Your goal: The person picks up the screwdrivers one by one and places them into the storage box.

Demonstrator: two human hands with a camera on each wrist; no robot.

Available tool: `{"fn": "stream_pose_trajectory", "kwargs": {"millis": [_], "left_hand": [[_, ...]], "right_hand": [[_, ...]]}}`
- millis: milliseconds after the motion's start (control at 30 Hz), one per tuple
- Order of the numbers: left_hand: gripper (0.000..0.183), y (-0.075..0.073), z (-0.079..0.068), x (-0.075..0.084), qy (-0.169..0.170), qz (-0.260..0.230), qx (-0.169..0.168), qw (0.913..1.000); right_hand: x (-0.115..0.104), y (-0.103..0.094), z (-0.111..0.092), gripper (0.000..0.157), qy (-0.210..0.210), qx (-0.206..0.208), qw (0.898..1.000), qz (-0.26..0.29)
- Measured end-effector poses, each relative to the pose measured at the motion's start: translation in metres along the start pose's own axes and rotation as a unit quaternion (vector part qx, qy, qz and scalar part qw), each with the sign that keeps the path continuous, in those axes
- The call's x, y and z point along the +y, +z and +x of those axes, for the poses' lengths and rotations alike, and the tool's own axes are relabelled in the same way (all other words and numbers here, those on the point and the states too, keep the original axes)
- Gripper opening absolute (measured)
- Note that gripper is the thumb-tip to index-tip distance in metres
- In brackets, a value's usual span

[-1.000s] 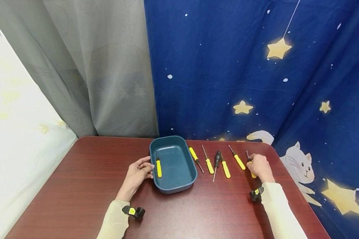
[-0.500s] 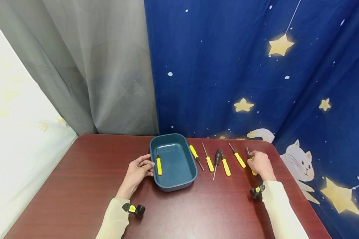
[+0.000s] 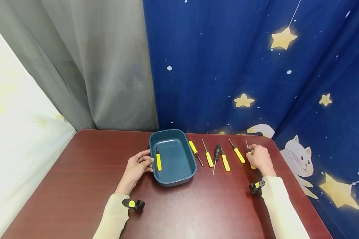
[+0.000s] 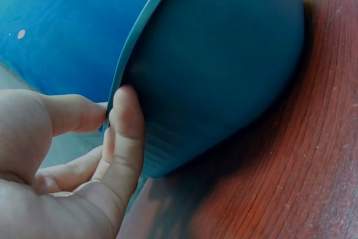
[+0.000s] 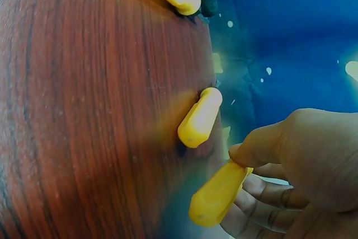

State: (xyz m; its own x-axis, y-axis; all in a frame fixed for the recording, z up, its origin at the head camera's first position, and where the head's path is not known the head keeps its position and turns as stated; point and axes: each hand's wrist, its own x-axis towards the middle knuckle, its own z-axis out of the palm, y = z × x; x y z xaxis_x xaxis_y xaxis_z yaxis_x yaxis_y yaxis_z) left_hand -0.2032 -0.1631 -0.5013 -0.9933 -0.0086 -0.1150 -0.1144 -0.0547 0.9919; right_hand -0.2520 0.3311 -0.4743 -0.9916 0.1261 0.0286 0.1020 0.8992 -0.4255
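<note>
In the head view, my left hand (image 3: 137,168) is at the left side of a dark teal rectangular bin (image 3: 178,162). The left wrist view shows the thumb and a finger pinching the bin's rim (image 4: 130,46). Inside the bin, along its left wall, lies one yellow-handled screwdriver (image 3: 158,162). At the table's right end, my right hand (image 3: 261,160) pinches another yellow-handled screwdriver (image 5: 215,198) between thumb and fingers. Its shaft points toward the back edge, and the hand hides part of the handle in the head view.
Right of the bin, several screwdrivers lie in a loose row: yellow-handled screwdrivers (image 3: 209,160) and one black-handled screwdriver (image 3: 217,153). The closest to my right hand is a yellow-handled screwdriver (image 3: 239,155). A blue star-print curtain (image 3: 203,83) hangs behind the reddish-brown table (image 3: 92,172).
The head view has tilted slightly, so everything sits higher in it. The fingers of my right hand have settled around the screwdriver. My left hand stays on the bin's rim.
</note>
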Motion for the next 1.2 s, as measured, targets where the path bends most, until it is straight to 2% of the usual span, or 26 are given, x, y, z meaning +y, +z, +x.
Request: {"fn": "stream_pose_trajectory", "kwargs": {"millis": [333,833,1100,1200], "left_hand": [[0.051,0.000,0.002,0.004,0.001,-0.001,-0.001,1.0000],[0.052,-0.001,0.002,0.005,0.000,0.002,-0.001,1.0000],[0.052,0.000,0.000,0.005,-0.006,-0.002,-0.003,1.0000],[0.052,0.000,0.000,0.004,-0.007,-0.003,-0.003,1.0000]], "right_hand": [[-0.010,-0.005,0.002,0.045,-0.011,0.011,1.000,0.009],[-0.022,-0.004,0.001,0.041,-0.028,0.020,0.999,0.004],[-0.027,-0.001,0.000,0.040,-0.024,0.006,1.000,0.009],[-0.029,0.000,-0.001,0.040,-0.035,0.008,0.999,0.013]]}}
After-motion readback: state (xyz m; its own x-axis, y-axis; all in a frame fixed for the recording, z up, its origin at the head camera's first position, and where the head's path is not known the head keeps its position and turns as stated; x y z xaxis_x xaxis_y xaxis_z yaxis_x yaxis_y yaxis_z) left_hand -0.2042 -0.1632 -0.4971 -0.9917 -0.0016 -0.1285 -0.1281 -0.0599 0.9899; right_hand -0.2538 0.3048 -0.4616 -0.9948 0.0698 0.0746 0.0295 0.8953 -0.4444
